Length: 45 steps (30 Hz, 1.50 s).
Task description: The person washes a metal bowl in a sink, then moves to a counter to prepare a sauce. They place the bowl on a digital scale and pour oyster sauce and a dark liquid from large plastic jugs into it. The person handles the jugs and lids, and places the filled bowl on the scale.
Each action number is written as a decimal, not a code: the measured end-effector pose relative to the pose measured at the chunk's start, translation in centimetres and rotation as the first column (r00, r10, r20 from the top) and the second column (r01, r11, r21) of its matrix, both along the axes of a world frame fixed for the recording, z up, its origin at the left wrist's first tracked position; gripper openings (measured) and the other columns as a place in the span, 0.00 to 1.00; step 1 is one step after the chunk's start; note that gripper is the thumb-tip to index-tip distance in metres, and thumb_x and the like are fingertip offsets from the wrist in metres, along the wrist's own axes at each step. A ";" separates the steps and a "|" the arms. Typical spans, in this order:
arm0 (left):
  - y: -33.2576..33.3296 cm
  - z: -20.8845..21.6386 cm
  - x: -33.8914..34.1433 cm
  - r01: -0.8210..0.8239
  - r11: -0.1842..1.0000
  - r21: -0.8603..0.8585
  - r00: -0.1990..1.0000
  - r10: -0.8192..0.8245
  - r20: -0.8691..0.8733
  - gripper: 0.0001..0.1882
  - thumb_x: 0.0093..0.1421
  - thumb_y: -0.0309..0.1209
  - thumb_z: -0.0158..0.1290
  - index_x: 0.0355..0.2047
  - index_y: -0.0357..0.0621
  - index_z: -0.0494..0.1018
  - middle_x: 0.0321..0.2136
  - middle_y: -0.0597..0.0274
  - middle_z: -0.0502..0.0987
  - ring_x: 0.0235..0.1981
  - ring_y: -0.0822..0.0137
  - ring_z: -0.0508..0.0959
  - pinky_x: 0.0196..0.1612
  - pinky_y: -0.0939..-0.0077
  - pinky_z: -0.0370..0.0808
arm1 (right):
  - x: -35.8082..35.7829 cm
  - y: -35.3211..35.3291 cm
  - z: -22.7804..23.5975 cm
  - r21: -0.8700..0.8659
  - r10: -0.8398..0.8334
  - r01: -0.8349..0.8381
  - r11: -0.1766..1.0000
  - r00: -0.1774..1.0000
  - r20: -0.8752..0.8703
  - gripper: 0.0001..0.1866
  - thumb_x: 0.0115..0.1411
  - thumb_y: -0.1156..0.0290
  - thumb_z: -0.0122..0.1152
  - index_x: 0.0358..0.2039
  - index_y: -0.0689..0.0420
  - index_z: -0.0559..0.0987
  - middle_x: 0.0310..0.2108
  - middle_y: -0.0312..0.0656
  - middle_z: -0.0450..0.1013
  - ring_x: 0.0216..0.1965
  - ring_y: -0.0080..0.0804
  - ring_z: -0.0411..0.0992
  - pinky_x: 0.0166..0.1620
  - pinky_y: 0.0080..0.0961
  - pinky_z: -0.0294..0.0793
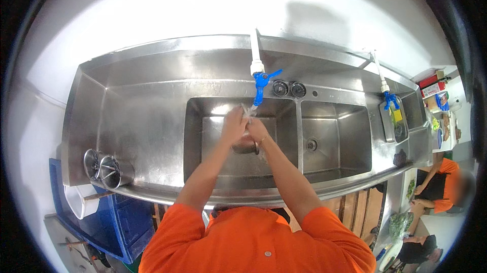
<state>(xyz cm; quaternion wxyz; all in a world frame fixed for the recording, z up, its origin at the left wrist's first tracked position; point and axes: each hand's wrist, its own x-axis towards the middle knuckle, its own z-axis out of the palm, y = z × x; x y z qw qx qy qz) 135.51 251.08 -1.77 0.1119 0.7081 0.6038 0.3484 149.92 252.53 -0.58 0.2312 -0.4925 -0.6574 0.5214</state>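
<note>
Both of my hands are close together in the left sink basin [203, 164], under the blue-handled tap [260, 88]. Clear water [249, 111] splashes down between them. My left hand [235, 124] is bent inward with its back toward me, fingers mostly hidden. Beside it, my right hand [257, 130] reaches in from the right; its fingers are also hidden. Just below the hands is a shiny round metal vessel [246, 148], partly covered by them. Whether either hand grips it cannot be made out.
Two black round drain pieces [289, 89] sit behind the basin. A second basin [337, 141] adjoins on the right, with another blue tap [389, 100] beyond. Metal containers [115, 171] stand at the counter's left end. Co-workers in orange [446, 184] and black [418, 250] are at far right.
</note>
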 end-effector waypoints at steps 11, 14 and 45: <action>4.3 2.7 0.2 0.173 0.842 -0.512 0.977 -0.082 0.197 0.36 0.68 0.59 0.38 0.54 0.38 0.75 0.55 0.42 0.75 0.56 0.45 0.74 0.60 0.56 0.68 | 0.7 -3.0 4.9 -0.495 -0.344 0.142 0.857 0.872 -0.347 0.18 0.65 0.63 0.61 0.49 0.65 0.77 0.39 0.42 0.77 0.38 0.29 0.78 0.33 0.27 0.82; 7.0 0.8 -2.5 0.427 0.566 -0.705 0.856 -0.002 0.518 0.36 0.69 0.59 0.39 0.57 0.38 0.73 0.54 0.47 0.76 0.55 0.50 0.75 0.61 0.57 0.67 | 3.2 -3.9 1.2 -0.288 -0.305 0.260 0.922 0.945 -0.120 0.19 0.66 0.63 0.61 0.48 0.66 0.77 0.40 0.42 0.77 0.39 0.30 0.78 0.34 0.27 0.82; -7.1 -7.0 -4.4 0.142 0.779 -0.611 0.509 0.472 0.720 0.29 0.54 0.18 0.43 0.59 0.33 0.68 0.49 0.49 0.77 0.50 0.52 0.78 0.55 0.66 0.72 | -5.4 3.2 -2.9 -0.745 -0.722 0.251 0.618 0.557 -0.411 0.16 0.67 0.63 0.54 0.54 0.50 0.73 0.50 0.45 0.75 0.47 0.39 0.77 0.49 0.41 0.70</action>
